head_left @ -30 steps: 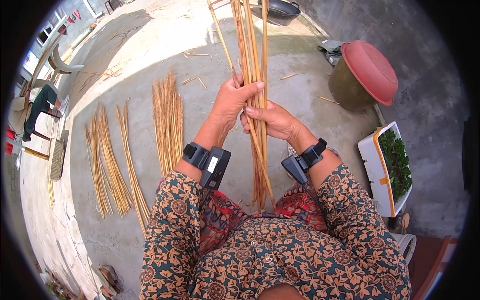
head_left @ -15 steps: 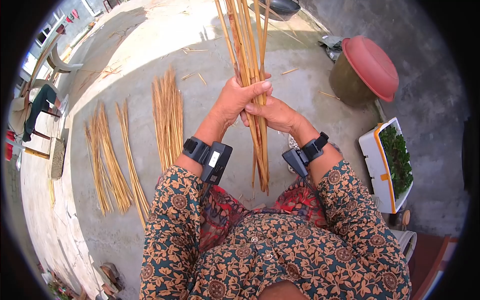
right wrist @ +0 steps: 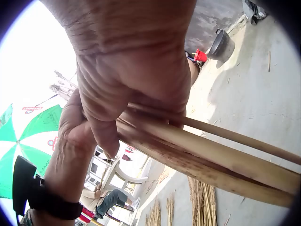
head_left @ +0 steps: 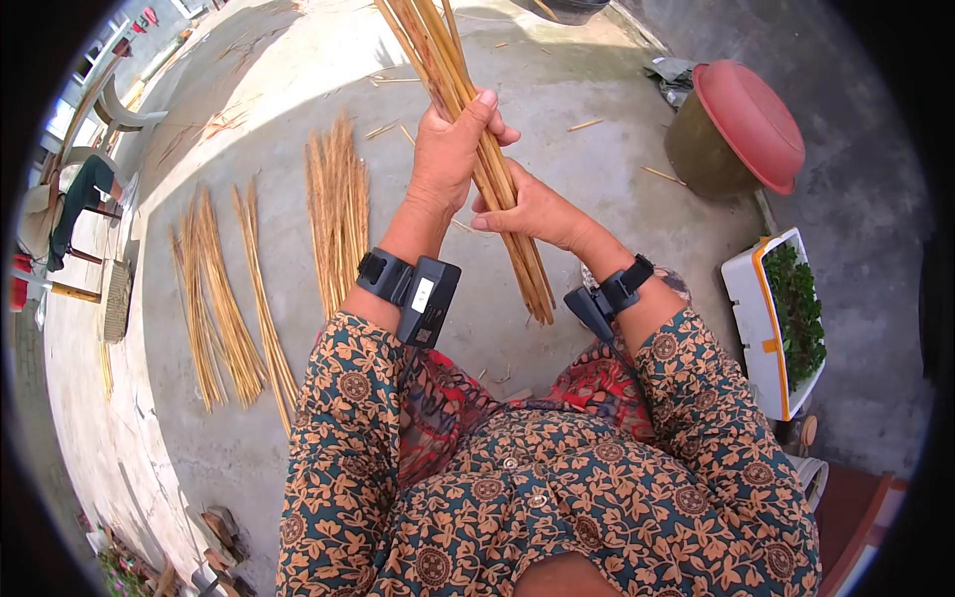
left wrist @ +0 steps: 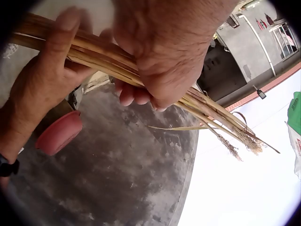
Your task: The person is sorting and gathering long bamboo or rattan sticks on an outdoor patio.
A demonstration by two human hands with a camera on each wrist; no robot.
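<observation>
A bundle of long dry stalks (head_left: 434,48) slants across the head view, its cut ends low and to the right. My left hand (head_left: 447,154) grips it around the middle, thumb laid along the stalks. Just below, my right hand (head_left: 545,213) holds the same bundle, its thumb on the near side and most fingers hidden behind. Wispy seed heads (left wrist: 251,142) show at the far end in the left wrist view. Stalks (right wrist: 207,160) run out thick and close from beneath the right hand (right wrist: 136,80) in the right wrist view.
More stalks lie on the concrete at left: a thick bunch (head_left: 338,199) with fluffy tops and thinner bunches (head_left: 227,318). At right stand a pot topped by a pink basin (head_left: 753,124) and a white box (head_left: 748,318) of green plants. A seated person (head_left: 85,204) is at far left.
Both hands have moved up and away from my body. The bundle has gone from nearly upright to slanted, its lower ends rising and swinging right, its top leaning left.
</observation>
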